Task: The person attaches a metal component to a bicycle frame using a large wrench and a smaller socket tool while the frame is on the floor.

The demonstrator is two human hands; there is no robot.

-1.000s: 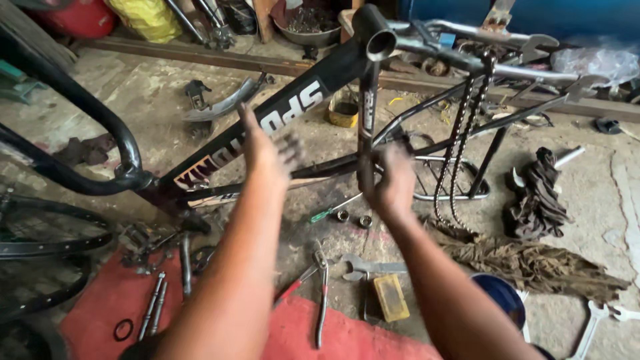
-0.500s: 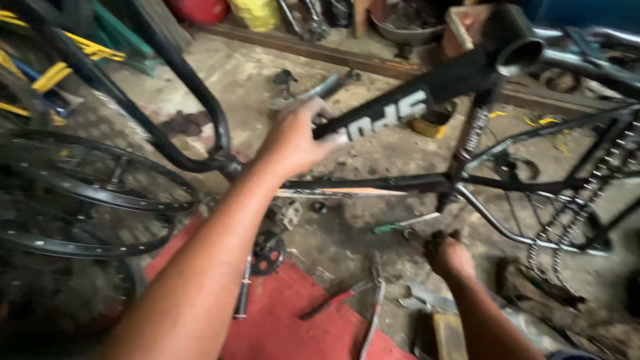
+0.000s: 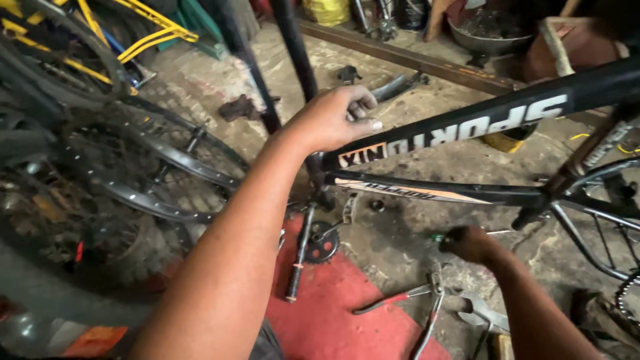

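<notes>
Behind the bicycle frame (image 3: 467,127), a basin (image 3: 490,30) holds, seemingly, scrap.

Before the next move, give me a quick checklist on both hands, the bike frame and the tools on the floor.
1. Left hand on the black bike frame: ok, resting on it.
2. Right hand at the green-handled screwdriver: ok, closed on it.
3. Screwdriver tip free of the frame: cannot tell.
4. Pliers within reach on the red mat: ok.
5. Small sprocket lying loose: ok.
</notes>
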